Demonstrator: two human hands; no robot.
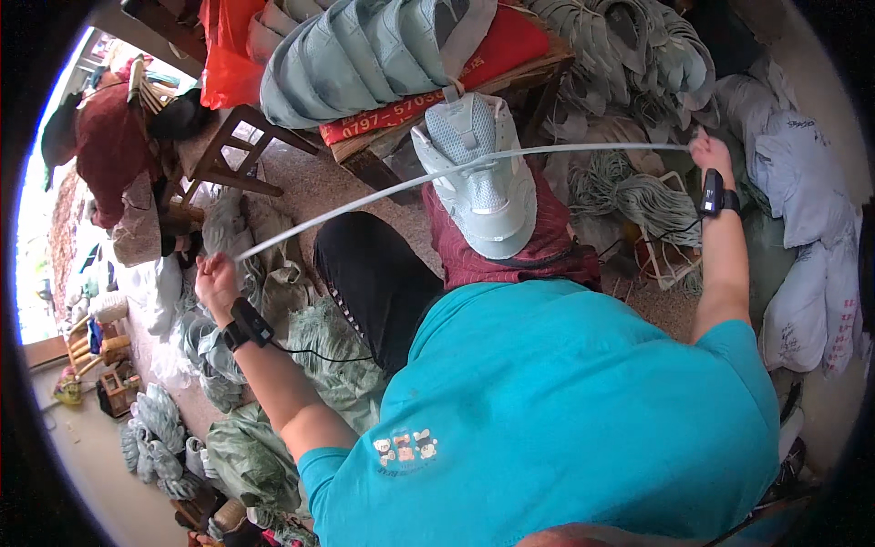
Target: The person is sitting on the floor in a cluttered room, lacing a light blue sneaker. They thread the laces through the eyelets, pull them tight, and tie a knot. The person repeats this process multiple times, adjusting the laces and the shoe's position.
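Note:
A pale grey-green shoe upper [488, 214] with a mesh tongue lies over my knee on dark red cloth [556, 223], its toe toward me. Across its lacing area runs a long light grey shoelace [365, 197], drawn nearly straight to both sides; whether it passes through the eyelets is too small to tell. At the left, my left hand [217, 284] is closed on one end of the lace. My right hand [709, 155] pinches the other end, raised at the far right. Both arms are spread wide, and each wrist wears a black device.
Nested shoe uppers [365, 59] lie on a red-covered wooden bench [510, 68] ahead. Bundled laces [652, 202] hang on a small rack at the right, near stuffed white sacks [807, 173]. A wooden stool [228, 159] and bagged uppers [333, 342] stand at the left.

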